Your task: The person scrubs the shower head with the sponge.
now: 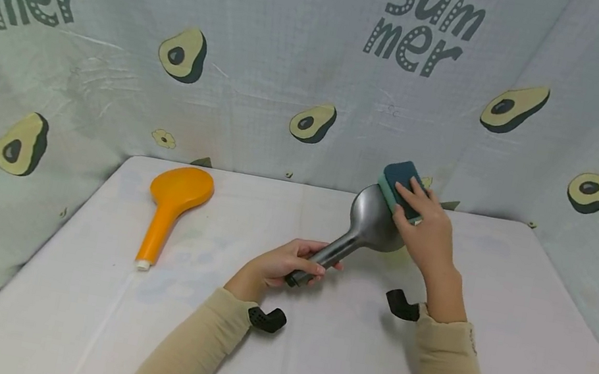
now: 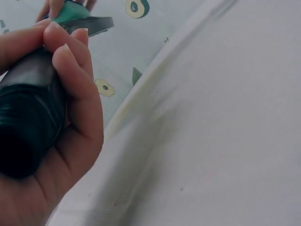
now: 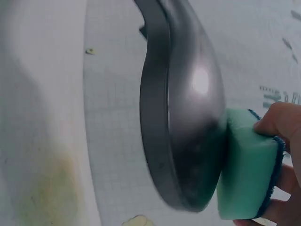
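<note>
A grey metallic shower head is held up over the table, tilted with its round head toward the far right. My left hand grips its handle, fingers curled round it in the left wrist view. My right hand pinches a sponge with a green foam side and a dark blue scouring side. In the right wrist view the green foam touches the smooth rounded back of the shower head. The shower head's face side is mostly hidden in the head view.
An orange shower head lies on the left part of the white table, its handle toward me. Behind the table hangs a pale curtain printed with avocados and lettering. Black curved mounts stick out at both wrists.
</note>
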Available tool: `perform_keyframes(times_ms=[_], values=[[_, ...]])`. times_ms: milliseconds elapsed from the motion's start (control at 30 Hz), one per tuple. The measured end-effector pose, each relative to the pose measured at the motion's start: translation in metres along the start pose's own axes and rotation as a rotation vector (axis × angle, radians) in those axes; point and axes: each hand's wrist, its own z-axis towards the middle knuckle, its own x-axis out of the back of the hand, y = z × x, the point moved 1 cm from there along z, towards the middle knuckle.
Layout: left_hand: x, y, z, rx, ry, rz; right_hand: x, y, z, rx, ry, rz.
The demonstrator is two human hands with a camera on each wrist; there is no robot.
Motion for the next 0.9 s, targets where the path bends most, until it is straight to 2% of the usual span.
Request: perform_keyframes(times_ms=[67, 133, 233, 367, 433, 500, 567, 633, 833, 900], values=[[-0.001, -0.001, 0.0, 0.008, 0.001, 0.005, 0.002, 0.005, -0.001, -0.01, 0.026, 0.002], [-0.001, -0.002, 0.0, 0.012, 0.005, 0.003, -0.001, 0.004, -0.002, 0.021, 0.031, -0.014], [0.0, -0.002, -0.001, 0.009, 0.014, -0.009, -0.012, -0.009, -0.002, 0.158, 0.021, -0.063], [0.004, -0.002, -0.001, -0.008, 0.022, -0.004, -0.034, -0.031, -0.004, 0.406, -0.023, -0.112], [0.005, -0.002, 0.0, -0.016, 0.027, 0.001, -0.041, -0.04, -0.006, 0.48, -0.078, -0.104], [0.006, -0.003, 0.0, -0.018, 0.029, 0.009, -0.045, -0.045, -0.008, 0.505, -0.128, -0.088], [0.007, -0.003, 0.001, -0.018, 0.03, 0.009, -0.044, -0.045, -0.007, 0.495, -0.151, -0.075], [0.007, -0.003, 0.001, -0.012, 0.027, 0.006, -0.039, -0.04, -0.005, 0.435, -0.14, -0.071], [0.006, -0.004, 0.002, -0.012, 0.023, 0.002, -0.021, -0.004, 0.0, 0.137, 0.03, 0.004], [0.006, -0.003, 0.001, -0.02, 0.032, -0.006, -0.017, 0.005, 0.0, 0.072, 0.077, 0.031]])
